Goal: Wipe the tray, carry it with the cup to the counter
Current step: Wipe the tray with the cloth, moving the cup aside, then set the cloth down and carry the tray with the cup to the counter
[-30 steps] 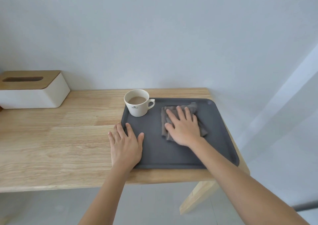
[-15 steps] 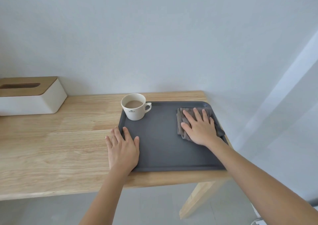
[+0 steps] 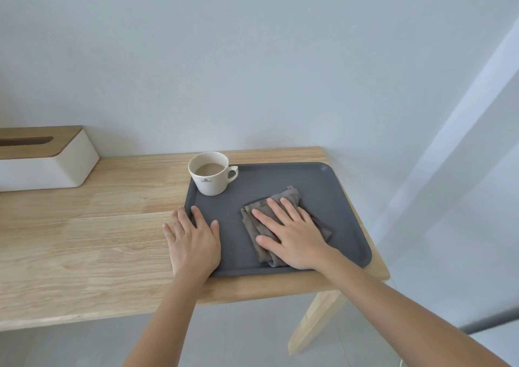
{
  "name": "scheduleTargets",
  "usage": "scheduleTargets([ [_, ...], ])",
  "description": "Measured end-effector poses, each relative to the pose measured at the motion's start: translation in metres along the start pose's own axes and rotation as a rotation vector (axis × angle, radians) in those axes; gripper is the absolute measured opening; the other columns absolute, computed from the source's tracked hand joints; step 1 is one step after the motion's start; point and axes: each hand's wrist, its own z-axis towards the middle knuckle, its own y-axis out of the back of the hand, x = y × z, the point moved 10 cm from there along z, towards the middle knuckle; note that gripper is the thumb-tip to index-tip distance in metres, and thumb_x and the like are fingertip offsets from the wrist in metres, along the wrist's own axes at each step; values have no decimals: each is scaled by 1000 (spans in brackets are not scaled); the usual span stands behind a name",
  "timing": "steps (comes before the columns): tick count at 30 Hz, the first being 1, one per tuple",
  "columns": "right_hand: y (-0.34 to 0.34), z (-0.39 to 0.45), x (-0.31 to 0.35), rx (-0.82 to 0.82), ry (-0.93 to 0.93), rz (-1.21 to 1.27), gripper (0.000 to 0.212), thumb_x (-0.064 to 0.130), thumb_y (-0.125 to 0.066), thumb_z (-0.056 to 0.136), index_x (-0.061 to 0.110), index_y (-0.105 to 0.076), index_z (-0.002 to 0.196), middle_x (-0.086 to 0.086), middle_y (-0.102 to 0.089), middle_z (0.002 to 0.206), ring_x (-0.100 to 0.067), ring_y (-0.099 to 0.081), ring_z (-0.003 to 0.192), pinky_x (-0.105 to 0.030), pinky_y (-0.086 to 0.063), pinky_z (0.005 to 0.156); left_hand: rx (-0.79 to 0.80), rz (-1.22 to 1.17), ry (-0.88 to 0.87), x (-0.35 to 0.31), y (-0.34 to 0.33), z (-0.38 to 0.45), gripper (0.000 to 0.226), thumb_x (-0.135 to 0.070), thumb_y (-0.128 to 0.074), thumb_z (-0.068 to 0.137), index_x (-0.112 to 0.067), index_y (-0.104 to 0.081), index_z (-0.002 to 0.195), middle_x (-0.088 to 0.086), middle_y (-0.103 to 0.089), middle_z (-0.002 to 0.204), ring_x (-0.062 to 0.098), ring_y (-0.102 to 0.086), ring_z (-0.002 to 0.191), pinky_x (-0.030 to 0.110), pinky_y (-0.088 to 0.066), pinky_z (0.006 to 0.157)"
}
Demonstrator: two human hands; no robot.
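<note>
Right hand, flat on cloth, has slid back to mid-tray; left hand open, pinning left rim. Cup (full) far-left on tray; wide stroke could spill it.

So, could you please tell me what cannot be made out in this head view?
- Tissue box: left end cut off by the frame edge.
- Cup logo: too small to read.
- Tray beneath the cloth: hidden under it and the right hand.
- The counter: not in view.
</note>
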Motion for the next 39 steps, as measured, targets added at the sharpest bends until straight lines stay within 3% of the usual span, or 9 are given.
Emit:
scheduleTargets([
  [5, 11, -25, -40, -6, -92, 113, 70, 76, -9, 80, 50, -6, 146, 10, 0, 161, -19, 7, 149, -48, -5, 119, 2, 4, 5, 2, -2, 1, 65, -44, -18, 98, -4, -18, 149, 26, -15, 155, 39, -8, 146, 56, -8, 117],
  [9, 51, -52, -81, -356, -251, 147, 61, 56, -19, 93, 27, -34, 144, 1, -28, 157, -23, -9, 148, -51, -13, 118, -14, 14, 7, 3, 1, 0, 63, -45, -20, 98, -9, -19, 149, 25, -10, 157, 39, 0, 147, 59, -4, 116],
  [13, 38, -71, -118, -214, -496, -139, 59, 56, -27, 95, 17, -52, 131, -7, -35, 152, -32, -2, 148, -58, 0, 114, -84, -63, -35, -10, 15, -5, 60, -35, -36, 98, -12, -18, 150, 22, -5, 159, 35, 5, 148, 62, 0, 113],
  [19, 41, -63, -114, -273, -489, 136, 27, 38, -53, 92, 16, -61, 107, -7, -48, 139, -36, -19, 143, -56, -6, 115, -162, -283, -243, -77, 48, -18, 59, -31, -46, 96, -17, -26, 148, 15, -10, 160, 28, -1, 149, 57, 1, 115],
  [21, 52, -59, -106, -305, -420, 206, 19, 32, -53, 93, 17, -55, 104, -5, -60, 118, -33, -44, 125, -50, -29, 108, -132, -366, -345, -103, 56, -20, 58, -30, -47, 96, -17, -26, 148, 11, -14, 159, 25, -3, 149, 53, -2, 118],
  [23, 73, -57, -87, -343, -285, 349, 11, 27, -52, 94, 18, -47, 98, -3, -64, 95, -28, -60, 94, -42, -48, 84, -61, -498, -425, -123, 63, -20, 59, -28, -49, 95, -18, -26, 148, 8, -18, 159, 21, -8, 148, 50, -5, 119],
  [27, 121, -51, -30, -291, 29, 473, 11, 17, -56, 92, 18, -45, 92, -1, -64, 90, -18, -58, 79, -29, -43, 70, 207, -893, -388, -132, 76, -8, 69, -36, -60, 89, -24, -26, 148, -2, -32, 153, 8, -27, 141, 27, -22, 113],
  [33, 176, -39, 57, -171, 394, 580, 16, 11, -69, 83, 15, -56, 93, 7, -69, 93, 1, -62, 87, -17, -43, 78, 614, -1438, -273, -93, 84, -10, 72, -44, -82, 64, -13, -57, 124, 10, -63, 123, 20, -60, 115, 33, -47, 98],
  [39, 171, -1, 105, -97, 384, 807, 25, 15, -76, 78, 16, -55, 91, 12, -74, 70, -5, -58, 54, -18, -45, 55, 396, -1516, -206, 6, 104, -7, 22, -18, -69, 83, -6, -67, 102, 3, -73, 92, 13, -68, 84, 23, -56, 76],
])
